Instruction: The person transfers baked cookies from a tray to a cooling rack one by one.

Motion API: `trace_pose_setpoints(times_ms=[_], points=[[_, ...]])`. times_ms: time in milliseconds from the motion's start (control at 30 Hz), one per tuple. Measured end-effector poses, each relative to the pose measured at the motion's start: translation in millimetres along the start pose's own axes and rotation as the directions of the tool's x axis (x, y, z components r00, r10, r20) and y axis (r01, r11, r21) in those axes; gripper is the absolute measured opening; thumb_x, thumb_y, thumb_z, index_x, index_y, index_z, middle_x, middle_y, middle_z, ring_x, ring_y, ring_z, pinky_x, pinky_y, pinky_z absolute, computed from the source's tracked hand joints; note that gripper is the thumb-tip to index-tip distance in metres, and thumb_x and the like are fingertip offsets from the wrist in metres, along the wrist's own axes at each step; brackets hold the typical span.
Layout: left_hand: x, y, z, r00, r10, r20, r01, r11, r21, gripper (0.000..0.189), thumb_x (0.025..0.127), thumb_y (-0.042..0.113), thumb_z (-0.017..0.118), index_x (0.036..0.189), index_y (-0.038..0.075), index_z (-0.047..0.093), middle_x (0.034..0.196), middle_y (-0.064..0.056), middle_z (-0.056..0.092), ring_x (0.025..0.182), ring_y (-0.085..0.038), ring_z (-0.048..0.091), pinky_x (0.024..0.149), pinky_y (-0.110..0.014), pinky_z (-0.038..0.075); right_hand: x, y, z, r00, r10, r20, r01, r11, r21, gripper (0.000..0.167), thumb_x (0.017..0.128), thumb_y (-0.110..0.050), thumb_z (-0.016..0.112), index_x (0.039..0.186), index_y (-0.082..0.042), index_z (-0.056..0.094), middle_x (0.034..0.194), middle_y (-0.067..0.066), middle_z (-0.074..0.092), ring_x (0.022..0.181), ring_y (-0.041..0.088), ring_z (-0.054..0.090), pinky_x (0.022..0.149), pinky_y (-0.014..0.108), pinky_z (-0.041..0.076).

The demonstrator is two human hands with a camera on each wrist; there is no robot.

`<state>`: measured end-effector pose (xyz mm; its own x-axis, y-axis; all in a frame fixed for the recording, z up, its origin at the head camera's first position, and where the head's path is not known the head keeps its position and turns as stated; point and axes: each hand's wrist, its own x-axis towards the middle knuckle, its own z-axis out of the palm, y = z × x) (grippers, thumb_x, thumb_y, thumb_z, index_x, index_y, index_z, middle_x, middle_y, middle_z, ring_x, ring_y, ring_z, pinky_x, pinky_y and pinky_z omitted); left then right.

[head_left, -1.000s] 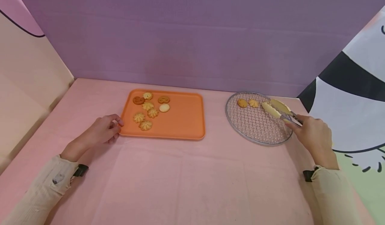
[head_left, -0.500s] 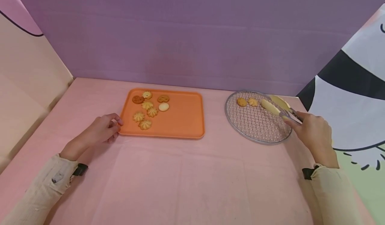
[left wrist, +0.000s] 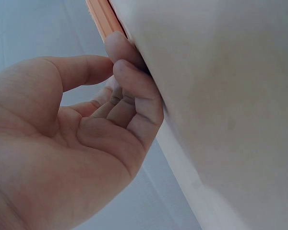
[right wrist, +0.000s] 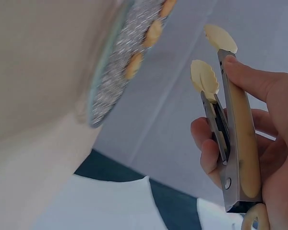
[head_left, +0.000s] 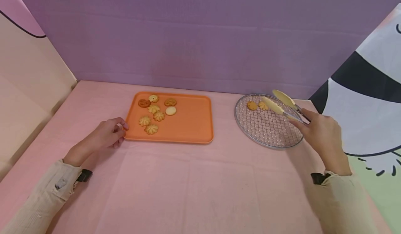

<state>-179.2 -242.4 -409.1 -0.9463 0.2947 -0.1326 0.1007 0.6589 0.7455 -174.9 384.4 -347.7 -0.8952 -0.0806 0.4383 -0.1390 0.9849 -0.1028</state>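
Observation:
My right hand [head_left: 324, 136] grips a pair of metal tongs [right wrist: 240, 139] with cream tips. The tips stand apart with nothing between them, above the back of a round wire rack [head_left: 263, 129]. A speckled round cookie [head_left: 252, 105] and a fluted cookie [head_left: 262, 105] lie on the rack, the fluted one partly behind a tong tip. The right wrist view shows a third cookie [right wrist: 133, 66] there. At the left, my left hand [head_left: 104, 135] holds the near left corner of an orange tray [head_left: 191, 122], fingers curled at its rim.
Several cookies lie on the tray's left half, among them a pale round cookie [head_left: 170, 111], a brown pretzel-shaped cookie [head_left: 144, 103] and a fluted cookie [head_left: 151, 129]. A purple wall [head_left: 200, 46] rises behind the pink table [head_left: 200, 185]. Printed panels stand at both sides.
My right hand has raised the tongs off the rack's right part and shifted them slightly left and back. The left hand and the tray stay put.

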Motion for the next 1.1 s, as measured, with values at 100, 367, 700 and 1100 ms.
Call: trace_pose_setpoints(times_ms=[100, 367, 700, 1100], points=[[-0.1, 0.4, -0.5, 1.000, -0.002, 0.001, 0.002, 1.000, -0.002, 0.013, 0.097, -0.001, 0.053, 0.109, -0.004, 0.053, 0.067, -0.007, 0.059, 0.052, -0.018, 0.055, 0.049, -0.028, 0.051, 0.6, -12, -4, 0.998, -0.050, -0.049, 0.051, 0.999, 0.013, 0.051, 0.081, -0.032, 0.083, 0.119, -0.001, 0.068, 0.055, 0.009, 0.059, 0.047, 0.023, 0.043, 0.041, 0.035, 0.029], [-0.7, 1.9, -0.2, 1.000, -0.004, 0.012, 0.005, 1.000, -0.009, 0.015, 0.097, -0.001, 0.054, 0.111, -0.005, 0.052, 0.069, -0.008, 0.060, 0.053, -0.018, 0.055, 0.050, -0.028, 0.052, 3.2, -37, -11, 0.995, -0.070, -0.074, 0.074, 0.996, 0.049, 0.061, 0.075, -0.037, 0.087, 0.120, -0.002, 0.064, 0.068, 0.013, 0.060, 0.053, 0.027, 0.048, 0.043, 0.035, 0.030], [0.1, 2.7, 0.8, 1.000, -0.007, 0.014, 0.007, 1.000, -0.010, 0.014, 0.097, -0.001, 0.054, 0.110, -0.004, 0.052, 0.068, -0.008, 0.060, 0.054, -0.018, 0.055, 0.051, -0.028, 0.053, 1.5, -59, -10, 0.989, -0.130, -0.073, 0.139, 0.980, 0.145, 0.071, 0.069, -0.036, 0.091, 0.129, -0.009, 0.064, 0.083, 0.012, 0.068, 0.074, 0.027, 0.061, 0.053, 0.039, 0.041], [-0.2, 0.8, 0.8, 1.000, 0.016, -0.004, -0.016, 1.000, 0.005, 0.013, 0.097, 0.000, 0.054, 0.109, -0.004, 0.054, 0.066, -0.006, 0.060, 0.052, -0.018, 0.056, 0.050, -0.028, 0.054, -6.0, -98, 9, 0.934, -0.327, -0.144, 0.349, 0.922, 0.169, 0.071, 0.066, -0.037, 0.090, 0.122, -0.002, 0.065, 0.081, 0.013, 0.069, 0.070, 0.027, 0.066, 0.055, 0.045, 0.050]])
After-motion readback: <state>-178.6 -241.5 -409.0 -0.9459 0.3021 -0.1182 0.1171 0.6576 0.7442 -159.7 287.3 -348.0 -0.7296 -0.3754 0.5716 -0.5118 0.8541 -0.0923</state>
